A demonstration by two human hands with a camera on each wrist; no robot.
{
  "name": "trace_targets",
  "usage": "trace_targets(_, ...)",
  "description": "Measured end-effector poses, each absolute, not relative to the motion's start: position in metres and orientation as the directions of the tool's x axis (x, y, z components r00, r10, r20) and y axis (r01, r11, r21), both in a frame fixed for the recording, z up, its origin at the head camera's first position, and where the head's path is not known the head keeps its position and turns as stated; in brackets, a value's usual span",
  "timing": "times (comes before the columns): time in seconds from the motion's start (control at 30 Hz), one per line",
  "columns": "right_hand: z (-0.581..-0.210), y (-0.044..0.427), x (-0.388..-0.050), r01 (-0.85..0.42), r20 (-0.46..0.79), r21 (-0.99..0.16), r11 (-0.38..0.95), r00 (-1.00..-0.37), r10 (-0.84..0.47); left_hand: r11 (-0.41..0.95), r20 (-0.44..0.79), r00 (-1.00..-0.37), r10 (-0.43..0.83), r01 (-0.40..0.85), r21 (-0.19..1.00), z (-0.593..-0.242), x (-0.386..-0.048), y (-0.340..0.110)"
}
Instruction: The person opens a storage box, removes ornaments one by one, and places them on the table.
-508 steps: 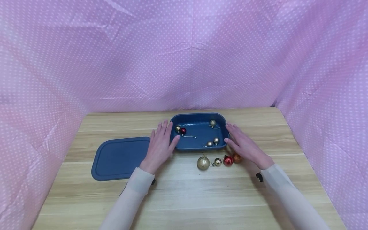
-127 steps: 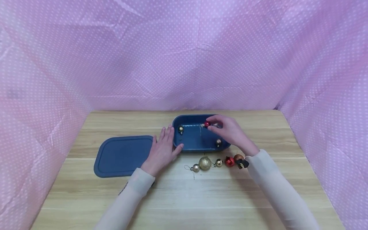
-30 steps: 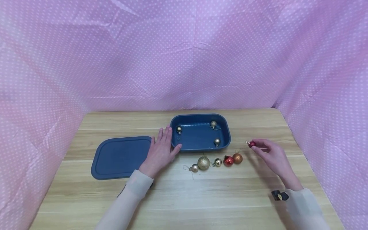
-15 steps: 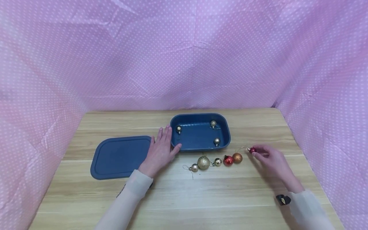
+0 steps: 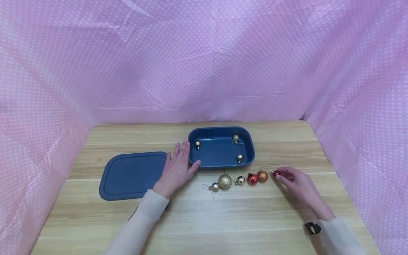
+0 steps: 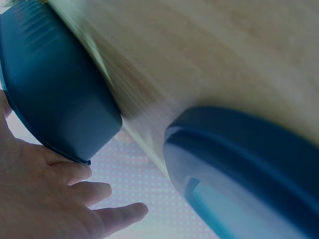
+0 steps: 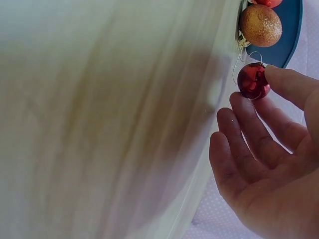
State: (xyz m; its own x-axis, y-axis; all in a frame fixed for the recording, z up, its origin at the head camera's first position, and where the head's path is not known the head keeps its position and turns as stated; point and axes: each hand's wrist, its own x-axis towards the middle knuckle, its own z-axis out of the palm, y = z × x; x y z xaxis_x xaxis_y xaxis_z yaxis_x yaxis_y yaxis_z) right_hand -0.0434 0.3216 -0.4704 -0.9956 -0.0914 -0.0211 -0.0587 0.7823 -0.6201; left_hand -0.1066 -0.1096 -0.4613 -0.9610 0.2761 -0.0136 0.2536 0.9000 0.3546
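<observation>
Between the thumb and fingers of my right hand [image 5: 299, 184] is a small dark red bauble [image 7: 253, 81], at the right end of a row of baubles. Beside it in the row lie an orange glitter bauble [image 5: 262, 176], a bright red one [image 5: 252, 179], a shiny gold one [image 5: 241, 180], a large gold glitter one [image 5: 225, 181] and a small pale gold one [image 5: 215, 187]. My left hand [image 5: 176, 171] lies with straight fingers against the left side of the blue box [image 5: 220, 166]. Inside the box are three small gold baubles [image 5: 239, 158].
A blue lid [image 5: 132, 176] lies on the wooden table [image 5: 204, 226] left of the box, partly behind my left hand. Pink dotted cloth [image 5: 191, 71] hangs behind the table and along both sides.
Over the last second my right hand has lowered the dark red bauble toward the near side, closer to the orange one. Earlier it lifted that bauble from the box. My left hand stays put.
</observation>
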Motion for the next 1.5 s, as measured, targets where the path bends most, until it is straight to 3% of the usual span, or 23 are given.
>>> trace_targets(1.2,-0.469,0.320,-0.043,-0.033,-0.073,-0.585,0.810,-0.993,-0.093,0.901,-0.013,-0.960,0.281,0.259,0.347,-0.463,-0.108,-0.110)
trace_targets(1.5,-0.461,0.324,-0.041,-0.035,-0.032,-0.603,0.797,-0.997,-0.068,0.905,-0.007,-0.960,0.279,0.260,0.337,-0.464,-0.108,-0.110)
